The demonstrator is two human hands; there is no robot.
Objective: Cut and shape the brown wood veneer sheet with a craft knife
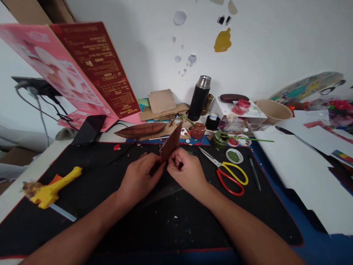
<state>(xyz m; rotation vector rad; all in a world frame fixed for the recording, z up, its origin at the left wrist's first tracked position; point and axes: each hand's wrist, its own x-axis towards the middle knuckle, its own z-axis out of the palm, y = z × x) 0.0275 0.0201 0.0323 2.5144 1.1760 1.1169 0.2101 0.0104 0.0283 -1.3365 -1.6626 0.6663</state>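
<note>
We'd call this step two-handed work on the brown cardboard piece (pixel 171 142), tilted up over the black mat (pixel 154 230). Left hand (pixel 141 175) and right hand (pixel 188 170) pinch its lower end, grip closed (fingertips partly hidden). Next move calls for steadiness, we'd say.

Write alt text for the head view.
A person's left hand holds a brown cardboard piece over a black mat, the right hand close at its lower edge. Scissors lie to the right, a yellow glue gun to the left; paint jars and a black flask stand behind.
</note>
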